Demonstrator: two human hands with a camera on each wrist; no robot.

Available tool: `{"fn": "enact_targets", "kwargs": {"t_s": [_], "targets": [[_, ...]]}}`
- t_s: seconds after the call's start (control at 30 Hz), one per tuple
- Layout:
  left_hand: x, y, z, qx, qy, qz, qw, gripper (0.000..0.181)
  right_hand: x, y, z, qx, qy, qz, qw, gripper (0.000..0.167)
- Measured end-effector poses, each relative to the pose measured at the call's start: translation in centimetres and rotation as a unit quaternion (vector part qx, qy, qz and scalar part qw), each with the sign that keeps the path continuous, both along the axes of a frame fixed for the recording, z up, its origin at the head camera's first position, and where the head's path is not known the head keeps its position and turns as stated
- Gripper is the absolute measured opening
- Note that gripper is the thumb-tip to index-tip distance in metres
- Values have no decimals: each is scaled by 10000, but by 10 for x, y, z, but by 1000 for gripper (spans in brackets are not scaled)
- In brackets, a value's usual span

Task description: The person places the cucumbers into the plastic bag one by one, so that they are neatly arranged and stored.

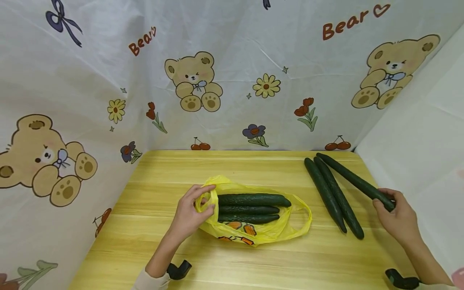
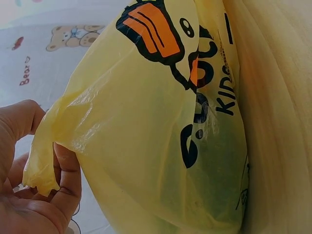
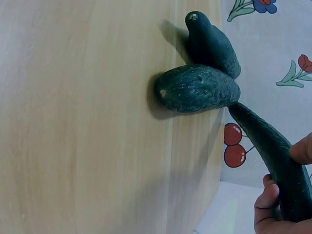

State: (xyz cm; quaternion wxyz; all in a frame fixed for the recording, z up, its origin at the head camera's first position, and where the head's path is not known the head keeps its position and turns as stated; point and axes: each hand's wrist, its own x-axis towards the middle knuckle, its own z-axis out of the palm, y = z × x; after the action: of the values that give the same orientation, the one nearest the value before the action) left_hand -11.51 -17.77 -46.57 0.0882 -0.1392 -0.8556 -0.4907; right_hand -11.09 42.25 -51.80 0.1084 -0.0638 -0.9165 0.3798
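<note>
Head view: yellow plastic bag (image 1: 266, 234) lies on the table (image 1: 163, 169), in front of the person, w/ 3 cucumbers (image 1: 250, 200) visible inside, side by side. L hand (image 1: 188, 211) pinches the bag's edge at its left end btw. thumb & fingers; L wrist view also shows yellow plastic passing btw. the fingers. R hand (image 1: 398, 219) grips one long cucumber (image 1: 355, 180) near its lower end, thumb on one side, fingers on the other. If its far tip touches the table or the next cucumber, I can't tell. Other 2 cucumbers (image 1: 338, 197) lie close together, btw. the bag & R hand.

By my judgement, work is approx. half done: 3 pcs. in bag, 3 outside, incl. the gripped one. Whether more are hidden deeper in bag, can't tell.
</note>
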Motion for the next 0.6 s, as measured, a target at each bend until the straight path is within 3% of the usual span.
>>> {"fn": "enact_targets", "kwargs": {"t_s": [0.6], "targets": [[0, 0, -1, 4, -8, -2, 10000, 53, -2, -1, 10, -412, 219, -484, 9977, 39]]}}
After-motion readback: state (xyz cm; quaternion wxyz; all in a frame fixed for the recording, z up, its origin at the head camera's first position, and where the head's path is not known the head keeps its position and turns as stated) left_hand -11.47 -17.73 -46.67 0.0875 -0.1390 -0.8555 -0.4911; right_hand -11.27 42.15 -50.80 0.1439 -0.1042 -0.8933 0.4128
